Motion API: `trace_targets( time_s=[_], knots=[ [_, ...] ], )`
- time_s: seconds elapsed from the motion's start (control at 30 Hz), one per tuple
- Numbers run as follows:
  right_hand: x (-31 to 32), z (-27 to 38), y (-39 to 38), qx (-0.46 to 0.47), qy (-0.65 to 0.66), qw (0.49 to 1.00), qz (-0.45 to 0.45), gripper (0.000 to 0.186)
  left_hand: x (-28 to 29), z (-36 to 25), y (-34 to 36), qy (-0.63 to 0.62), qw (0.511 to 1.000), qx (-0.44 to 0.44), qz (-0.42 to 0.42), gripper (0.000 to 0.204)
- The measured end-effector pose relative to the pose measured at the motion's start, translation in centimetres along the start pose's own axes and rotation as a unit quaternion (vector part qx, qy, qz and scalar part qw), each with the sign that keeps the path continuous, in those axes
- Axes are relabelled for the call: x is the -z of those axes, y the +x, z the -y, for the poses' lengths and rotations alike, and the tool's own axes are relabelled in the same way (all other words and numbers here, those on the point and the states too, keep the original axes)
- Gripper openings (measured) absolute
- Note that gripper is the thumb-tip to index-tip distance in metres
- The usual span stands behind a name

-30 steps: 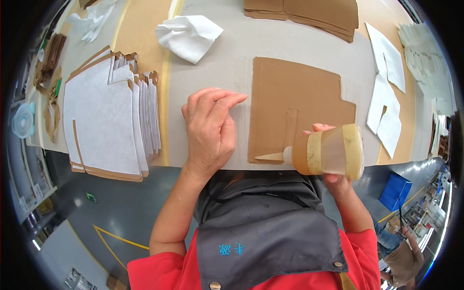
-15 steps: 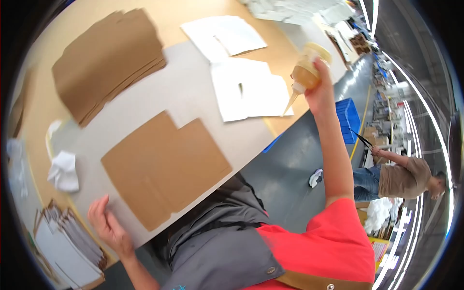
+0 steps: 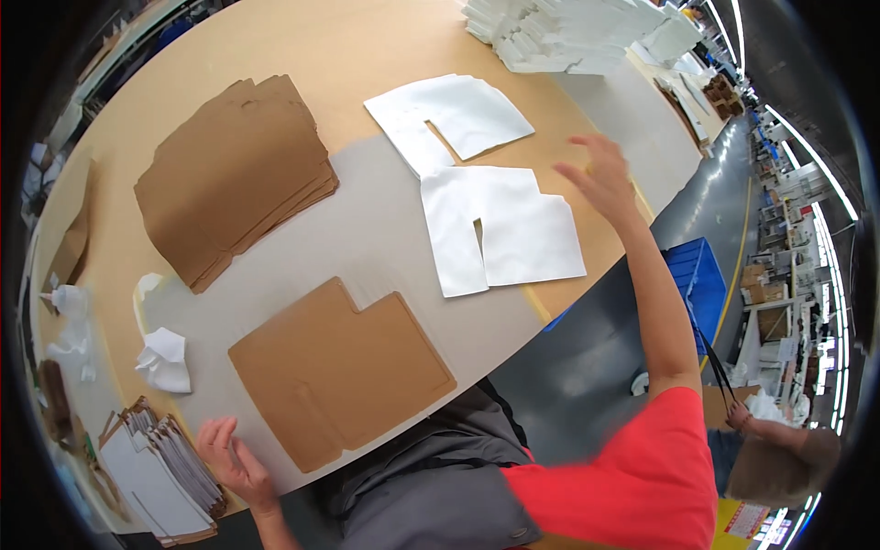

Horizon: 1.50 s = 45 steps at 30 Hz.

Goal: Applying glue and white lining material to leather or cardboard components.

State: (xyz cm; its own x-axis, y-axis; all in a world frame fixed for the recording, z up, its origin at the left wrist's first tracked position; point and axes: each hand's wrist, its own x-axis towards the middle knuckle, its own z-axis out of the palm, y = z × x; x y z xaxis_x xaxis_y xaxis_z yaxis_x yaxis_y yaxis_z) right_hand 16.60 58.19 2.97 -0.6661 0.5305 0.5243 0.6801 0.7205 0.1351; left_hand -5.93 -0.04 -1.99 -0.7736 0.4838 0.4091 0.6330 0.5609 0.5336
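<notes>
My right hand (image 3: 600, 179) is over the far right of the table with its fingers apart, and nothing shows in it. Beside it lie two white cut-out panels (image 3: 532, 229), each with a slit, one behind the other. My left hand (image 3: 236, 463) rests at the near left table edge, fingers loosely spread and nothing in them. Just right of it, a single brown cut-out panel (image 3: 339, 376) lies flat close to my body. The squeeze bottle seen earlier is out of sight.
A stack of brown panels (image 3: 238, 174) lies at the far left. Nearer are a crumpled white cloth (image 3: 165, 360) and a pile of white-faced panels (image 3: 156, 477). White stacks (image 3: 559, 37) stand at the back. A blue crate (image 3: 695, 284) and a person (image 3: 779, 458) are on the right.
The amber squeeze bottle has left my right hand, and the fingers have opened. The view has shifted, so table items appear lower. The person at right shows lower in the picture.
</notes>
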Motion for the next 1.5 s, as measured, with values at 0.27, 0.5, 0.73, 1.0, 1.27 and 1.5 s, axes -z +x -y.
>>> trace_targets(
  time_s=[0.27,0.5,0.73,1.0,1.27,1.5],
  knots=[
    [-4.9,8.7,4.2,0.016,0.345,0.874,0.341,0.046,-2.0,-7.9,5.9,-0.031,0.988,-0.127,0.078,0.03],
    [-4.0,9.8,4.2,0.034,0.48,0.813,0.329,0.028,-5.7,-10.8,9.4,-0.037,0.961,-0.216,0.167,0.031],
    [3.1,8.9,0.4,0.106,0.474,0.864,0.133,0.012,-11.1,-15.5,12.0,-0.262,0.933,-0.07,0.238,0.048],
    [13.7,9.0,-1.2,0.195,0.433,0.87,-0.13,0.005,-11.0,-20.5,12.7,-0.414,0.829,-0.114,0.358,0.093],
    [20.8,11.4,0.7,0.264,0.462,0.823,-0.197,0.018,-3.0,-23.6,13.7,-0.465,0.829,-0.066,0.305,0.033],
    [17.9,12.7,-0.6,0.037,0.712,0.661,-0.235,0.087,5.9,-24.0,16.0,-0.284,0.909,-0.23,0.199,0.03]
  ],
)
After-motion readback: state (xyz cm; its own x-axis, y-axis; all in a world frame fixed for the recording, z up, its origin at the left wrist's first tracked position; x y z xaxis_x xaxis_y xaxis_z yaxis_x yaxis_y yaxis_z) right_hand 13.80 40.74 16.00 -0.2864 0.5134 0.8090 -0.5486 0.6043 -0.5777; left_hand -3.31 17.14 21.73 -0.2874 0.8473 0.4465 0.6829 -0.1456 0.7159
